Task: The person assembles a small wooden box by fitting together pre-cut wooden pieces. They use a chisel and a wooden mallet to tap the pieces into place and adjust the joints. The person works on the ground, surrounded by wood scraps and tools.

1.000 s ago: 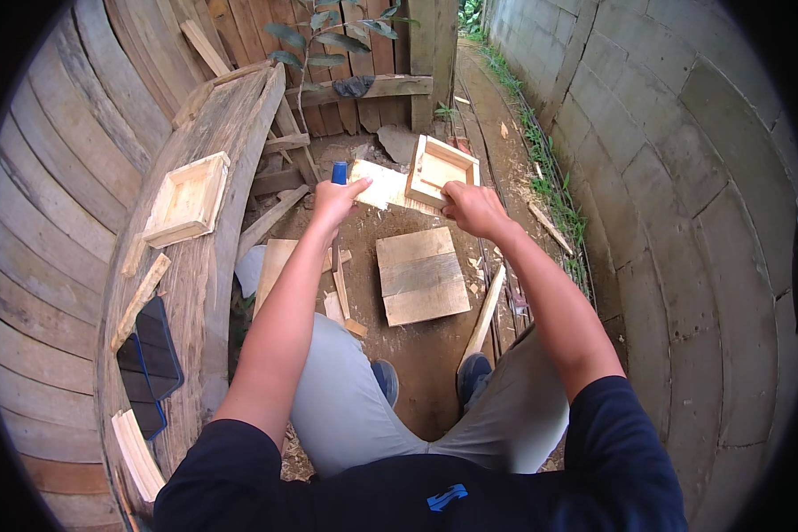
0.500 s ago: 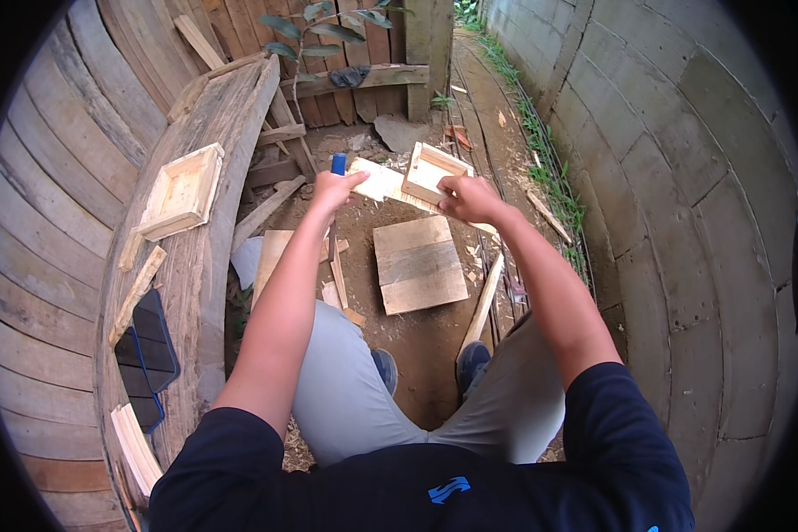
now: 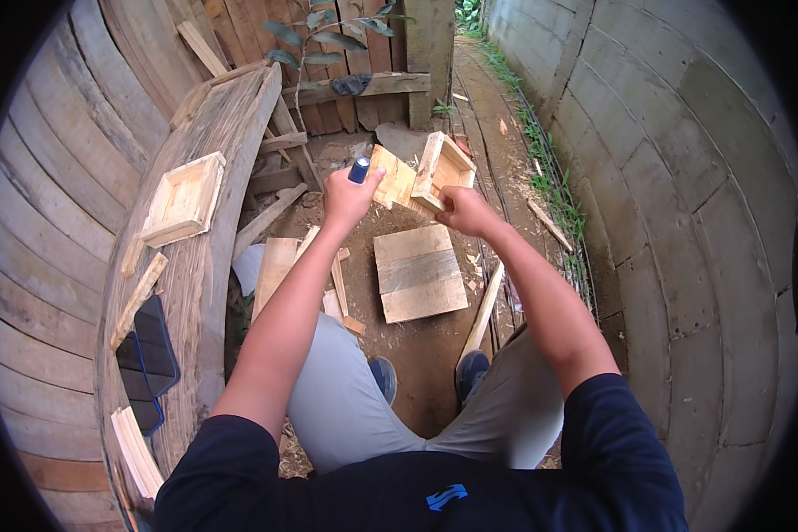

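My left hand (image 3: 348,197) is closed around a blue rounded end of a tool (image 3: 359,168), most of which the hand hides. The same hand pinches the left edge of a thin, pale wooden board (image 3: 394,180). My right hand (image 3: 465,211) grips the lower edge of a small, shallow wooden box (image 3: 428,168), tilted with its hollow side facing right. The board reaches to the box's left side; whether the two are joined I cannot tell. Below both hands a square wooden block (image 3: 420,273) stands on the dirt ground.
On the left, a rough timber bench (image 3: 206,168) carries another shallow wooden box (image 3: 183,200), a phone (image 3: 156,344) and wood strips. Offcuts (image 3: 277,270) lie by my left leg. A long stick (image 3: 485,306) lies near my right foot. A block wall (image 3: 674,222) rises on the right.
The box has tipped more upright, its hollow turning right. The board has tilted with it, and the blue tool end now leans further right and toward me. Both hands still hold on.
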Tool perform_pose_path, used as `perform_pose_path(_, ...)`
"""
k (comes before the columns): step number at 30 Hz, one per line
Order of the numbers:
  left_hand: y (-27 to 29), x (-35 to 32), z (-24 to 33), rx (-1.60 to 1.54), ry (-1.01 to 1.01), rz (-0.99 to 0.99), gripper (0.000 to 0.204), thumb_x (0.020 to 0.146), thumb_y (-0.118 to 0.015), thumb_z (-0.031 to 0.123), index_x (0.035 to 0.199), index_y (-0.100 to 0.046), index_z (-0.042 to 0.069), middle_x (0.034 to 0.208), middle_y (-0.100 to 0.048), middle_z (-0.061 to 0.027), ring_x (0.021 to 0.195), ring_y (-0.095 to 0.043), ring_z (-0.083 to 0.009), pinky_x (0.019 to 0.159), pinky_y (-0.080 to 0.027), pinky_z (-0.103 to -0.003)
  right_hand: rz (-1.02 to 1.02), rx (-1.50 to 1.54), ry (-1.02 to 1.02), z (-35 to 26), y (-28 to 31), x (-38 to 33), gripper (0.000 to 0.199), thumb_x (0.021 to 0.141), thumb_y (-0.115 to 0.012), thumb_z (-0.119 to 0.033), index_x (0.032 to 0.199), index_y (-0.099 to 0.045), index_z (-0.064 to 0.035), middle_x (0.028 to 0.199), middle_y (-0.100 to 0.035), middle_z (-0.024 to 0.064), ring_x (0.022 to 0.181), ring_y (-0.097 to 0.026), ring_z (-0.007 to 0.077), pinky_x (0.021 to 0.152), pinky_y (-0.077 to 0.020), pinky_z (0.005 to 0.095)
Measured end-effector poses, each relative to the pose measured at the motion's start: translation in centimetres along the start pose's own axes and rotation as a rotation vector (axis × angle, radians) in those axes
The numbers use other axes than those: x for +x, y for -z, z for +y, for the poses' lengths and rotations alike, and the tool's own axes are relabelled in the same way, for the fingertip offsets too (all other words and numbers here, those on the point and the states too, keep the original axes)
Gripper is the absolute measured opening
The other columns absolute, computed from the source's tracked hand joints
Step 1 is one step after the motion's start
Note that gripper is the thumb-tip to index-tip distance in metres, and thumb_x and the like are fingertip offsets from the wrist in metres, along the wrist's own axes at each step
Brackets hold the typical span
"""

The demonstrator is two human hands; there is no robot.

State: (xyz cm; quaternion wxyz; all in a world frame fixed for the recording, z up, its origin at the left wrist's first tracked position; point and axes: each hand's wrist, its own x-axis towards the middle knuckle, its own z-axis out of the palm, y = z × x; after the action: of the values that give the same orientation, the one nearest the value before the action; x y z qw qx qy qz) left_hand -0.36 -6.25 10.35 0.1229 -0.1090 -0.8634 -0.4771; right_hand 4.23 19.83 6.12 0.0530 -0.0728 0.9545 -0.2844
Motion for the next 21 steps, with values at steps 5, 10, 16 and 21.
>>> perform_pose_path(5,-1.4,-1.4,3.4,0.061,-0.168,-0.074,0.034,0.085,-0.077,0.035,0.075,-0.068,0.003,0.064,-0.064,-0.0163,0.059,-0.064,-0.0323,0.06,-0.05,-0.042,-0.011,0.921,-0.211,4.8,-1.1,1.3,0.035,0.088,-0.068,-0.023,0.117,-0.06,-0.0034,0.118,-0.065,0.013,0.103,-0.064,0.0255,0.089,-0.0515,0.0397)
perform_pose_path(10,-1.0,-2.1,2.0,0.175,-0.258,-0.239,0.032,0.085,-0.076,0.034,0.076,-0.069,0.004,0.066,-0.065,-0.0171,0.062,-0.065,-0.0357,0.063,-0.052,-0.043,0.005,1.233,-0.581,-0.1,-1.6,1.7,0.057,0.092,-0.07,-0.043,0.126,-0.057,0.0002,0.12,-0.066,0.0152,0.107,-0.066,0.0248,0.091,-0.0536,0.0411)
perform_pose_path(16,-2.1,-1.5,1.9,0.282,-0.068,-0.303,0.044,0.082,-0.075,0.05,0.079,-0.072,0.006,0.07,-0.069,-0.0166,0.069,-0.069,-0.0346,0.067,-0.053,-0.045,0.177,0.964,-0.719,0.5,-2.1,1.4,0.048,0.087,-0.081,-0.025,0.119,-0.059,0.0034,0.11,-0.07,0.0176,0.091,-0.071,0.0256,0.064,-0.0611,0.0353)
perform_pose_path(21,-3.1,0.2,0.9,0.299,0.091,-0.223,0.049,0.079,-0.077,0.054,0.08,-0.075,0.005,0.075,-0.073,-0.0159,0.076,-0.073,-0.0332,0.071,-0.054,-0.044,0.563,0.775,-0.795,-3.8,0.4,-0.2,0.048,0.084,-0.083,-0.023,0.116,-0.058,0.0014,0.116,-0.068,0.0194,0.104,-0.069,0.0318,0.08,-0.0592,0.0417)
